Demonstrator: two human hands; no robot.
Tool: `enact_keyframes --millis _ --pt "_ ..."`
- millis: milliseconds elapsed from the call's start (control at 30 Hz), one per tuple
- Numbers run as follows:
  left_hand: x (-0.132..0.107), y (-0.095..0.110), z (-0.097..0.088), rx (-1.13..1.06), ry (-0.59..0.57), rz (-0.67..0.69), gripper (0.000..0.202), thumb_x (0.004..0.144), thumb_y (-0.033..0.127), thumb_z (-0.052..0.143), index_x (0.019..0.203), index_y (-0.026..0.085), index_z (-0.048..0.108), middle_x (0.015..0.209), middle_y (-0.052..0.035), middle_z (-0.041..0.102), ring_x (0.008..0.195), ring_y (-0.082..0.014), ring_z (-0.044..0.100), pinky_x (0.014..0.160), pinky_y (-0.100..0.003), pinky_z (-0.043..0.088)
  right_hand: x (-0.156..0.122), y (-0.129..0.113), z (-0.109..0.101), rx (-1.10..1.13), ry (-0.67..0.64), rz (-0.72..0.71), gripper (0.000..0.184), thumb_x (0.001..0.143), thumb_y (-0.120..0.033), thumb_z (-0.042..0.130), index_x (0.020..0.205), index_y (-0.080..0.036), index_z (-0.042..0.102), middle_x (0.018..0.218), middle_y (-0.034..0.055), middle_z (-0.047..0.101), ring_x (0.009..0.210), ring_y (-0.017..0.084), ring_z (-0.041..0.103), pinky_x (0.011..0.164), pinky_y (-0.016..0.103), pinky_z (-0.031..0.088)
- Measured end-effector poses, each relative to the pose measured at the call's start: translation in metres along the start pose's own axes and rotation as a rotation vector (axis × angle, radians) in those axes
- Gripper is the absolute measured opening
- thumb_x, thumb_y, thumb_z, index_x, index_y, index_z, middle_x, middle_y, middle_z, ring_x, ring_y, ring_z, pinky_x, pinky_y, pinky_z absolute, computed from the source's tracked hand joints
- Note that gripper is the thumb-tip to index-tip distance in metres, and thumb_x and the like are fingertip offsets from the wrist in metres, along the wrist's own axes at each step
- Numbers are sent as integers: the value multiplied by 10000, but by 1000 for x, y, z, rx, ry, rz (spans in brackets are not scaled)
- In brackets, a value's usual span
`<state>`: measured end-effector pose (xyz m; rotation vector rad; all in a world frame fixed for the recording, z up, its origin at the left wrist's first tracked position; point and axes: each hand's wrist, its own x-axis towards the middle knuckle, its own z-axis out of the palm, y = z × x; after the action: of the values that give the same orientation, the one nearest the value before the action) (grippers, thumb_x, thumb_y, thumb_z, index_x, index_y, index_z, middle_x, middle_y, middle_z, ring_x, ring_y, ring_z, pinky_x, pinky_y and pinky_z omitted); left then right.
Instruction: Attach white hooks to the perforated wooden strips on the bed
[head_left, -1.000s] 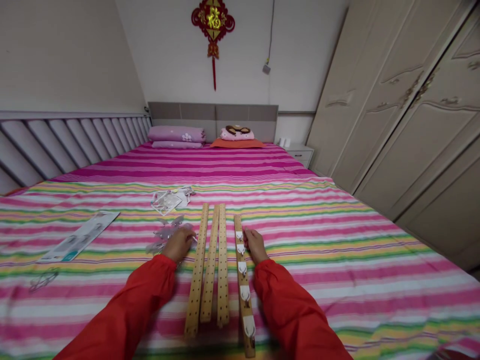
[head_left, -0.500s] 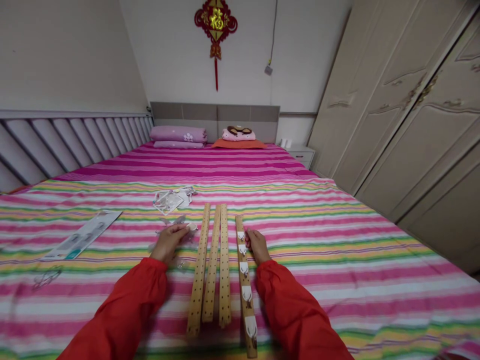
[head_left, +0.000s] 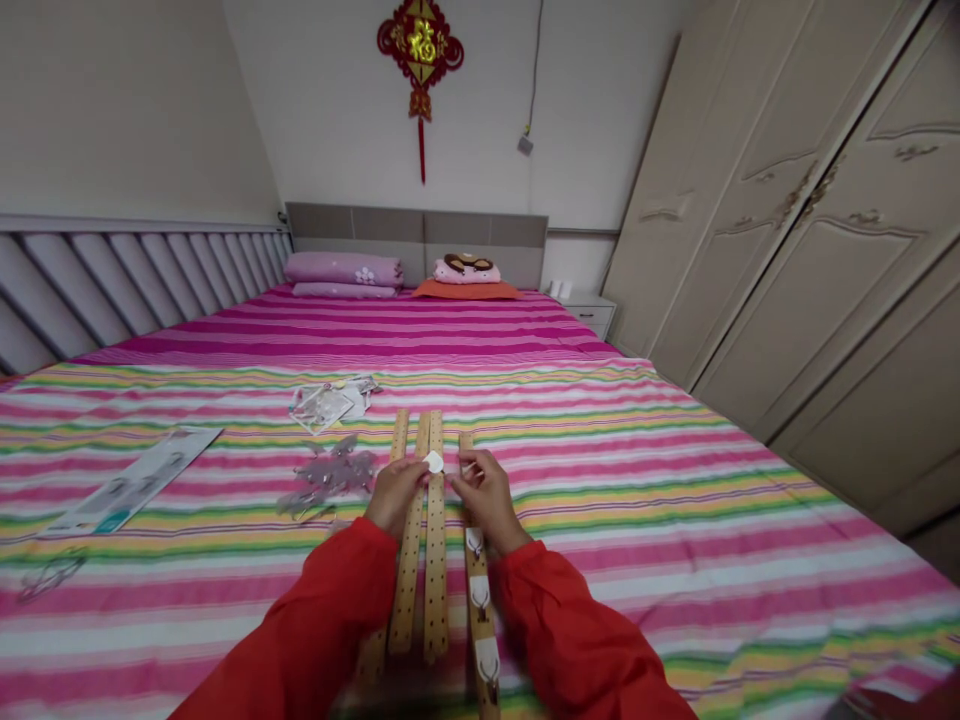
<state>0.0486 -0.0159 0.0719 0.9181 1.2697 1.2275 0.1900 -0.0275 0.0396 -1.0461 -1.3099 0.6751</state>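
Note:
My left hand pinches a white adhesive hook above the wooden strips. My right hand meets it from the other side, its fingers closed at the hook's edge; the exact contact is small and blurred. Beneath my hands lie three perforated wooden strips side by side, among them a middle strip and a right strip; my left arm partly covers the leftmost strip. Farther right, a wooden strip with white hooks runs under my right hand, which hides its upper hooks.
Left of my hands lies a heap of clear plastic pieces, with crumpled packaging beyond it. A flat hook package and a thin clear loop rest on the striped bedspread. A wardrobe stands at the right.
My left hand has moved right from beside the plastic pieces, bringing the white hook over the strips. My right hand has come left from the hooked strip's edge to meet it. The view has shifted slightly.

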Motion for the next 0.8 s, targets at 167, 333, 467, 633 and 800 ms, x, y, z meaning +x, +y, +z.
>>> enact_keyframes --millis 167,333,467,633,800 --pt "-9 -1 24 -36 -24 48 181 531 290 699 609 144 626 516 33 582 520 -104 528 543 -226 405 3 -16 -2 -249 -77 -214 182 719 -197 646 900 -214 632 859 25 573 728 170 539 649 285 452" --pt "-15 8 34 26 -125 148 275 567 325 726 754 127 693 724 -40 698 726 -163 626 715 -273 464 5 -6 -7 -80 -1 -61 117 746 -236 615 856 -202 632 783 17 611 685 162 563 611 271 464" --pt "-9 12 34 81 -131 223 263 605 352 721 762 141 705 765 -45 713 789 -176 635 779 -291 468 10 2 -12 264 15 182 172 706 -348 674 780 -197 640 653 1 641 596 154 578 559 267 472" --pt "10 0 36 61 -135 188 272 552 324 761 746 144 700 749 -41 711 757 -166 633 748 -284 475 17 7 -18 485 66 405 232 599 -357 761 710 -181 657 590 -8 651 528 137 578 549 274 486" --pt "31 -13 46 19 -178 94 303 496 278 789 732 126 675 650 -23 671 612 -130 602 628 -259 469 26 12 -17 490 98 478 252 561 -368 774 678 -170 671 547 -18 626 511 132 576 512 263 491"
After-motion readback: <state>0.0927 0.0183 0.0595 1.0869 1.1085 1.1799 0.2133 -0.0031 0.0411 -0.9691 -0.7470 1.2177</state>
